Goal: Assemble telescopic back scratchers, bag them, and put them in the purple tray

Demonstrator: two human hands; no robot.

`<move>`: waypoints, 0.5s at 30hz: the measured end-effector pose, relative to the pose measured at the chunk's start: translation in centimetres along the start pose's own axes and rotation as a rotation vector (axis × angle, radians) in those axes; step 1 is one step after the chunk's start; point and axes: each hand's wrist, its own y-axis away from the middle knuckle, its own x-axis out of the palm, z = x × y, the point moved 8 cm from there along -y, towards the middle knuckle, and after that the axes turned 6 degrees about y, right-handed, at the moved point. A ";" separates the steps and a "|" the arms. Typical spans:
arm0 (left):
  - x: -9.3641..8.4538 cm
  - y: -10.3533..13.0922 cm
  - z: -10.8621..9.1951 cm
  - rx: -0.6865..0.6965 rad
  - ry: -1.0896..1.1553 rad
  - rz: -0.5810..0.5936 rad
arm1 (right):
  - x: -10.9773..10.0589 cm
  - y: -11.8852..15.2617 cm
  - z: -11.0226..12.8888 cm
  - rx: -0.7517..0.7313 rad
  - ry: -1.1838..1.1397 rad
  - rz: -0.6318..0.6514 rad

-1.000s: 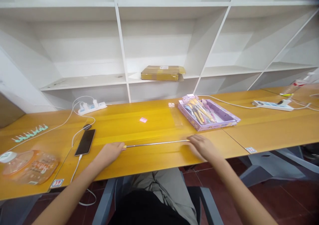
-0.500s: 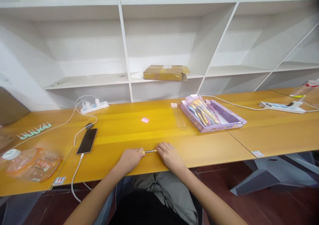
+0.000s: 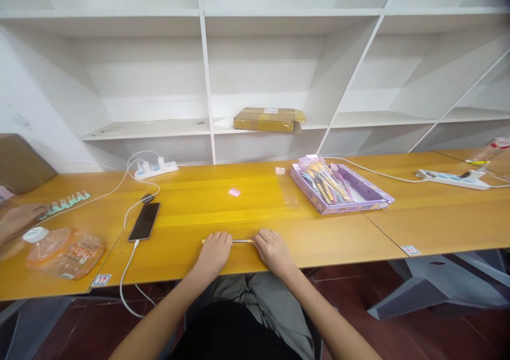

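A thin stick with a silver middle and yellow parts [image 3: 241, 241], much like a pen or fine brush, lies level just above or on the table near its front edge. My left hand [image 3: 214, 252] is closed around its left part, and a yellow end pokes out beyond the fingers. My right hand [image 3: 273, 249] pinches the right end, hiding the tip. Between the two hands the silver stretch shows. To the right, a purple open box [image 3: 332, 209] holds clear packets of yellow-handled sticks [image 3: 324, 182].
Left of my hands lie a phone [image 3: 144, 222] on a white cable and an orange-tinted bottle [image 3: 66, 253] on its side. Another person's hand [image 3: 22, 219] is by a row of teal pieces [image 3: 67, 203]. A pink slip [image 3: 234, 192] and clear wrapper [image 3: 287, 190] lie ahead.
My left hand has shifted its grip, its knuckles now turned up and the stick's yellow left end showing past it. The other person's hand has come clearly into view at left.
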 end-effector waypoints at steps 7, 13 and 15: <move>-0.6 -0.5 0.5 0.079 0.091 0.071 | -0.9 -0.7 0.4 -0.010 0.018 0.014; -5.4 1.2 8.2 -0.020 -0.011 -0.051 | -4.6 2.3 -7.1 0.009 0.073 -0.014; -6.8 2.9 13.4 -0.189 -0.092 -0.065 | -7.1 5.2 -12.8 0.097 0.114 -0.067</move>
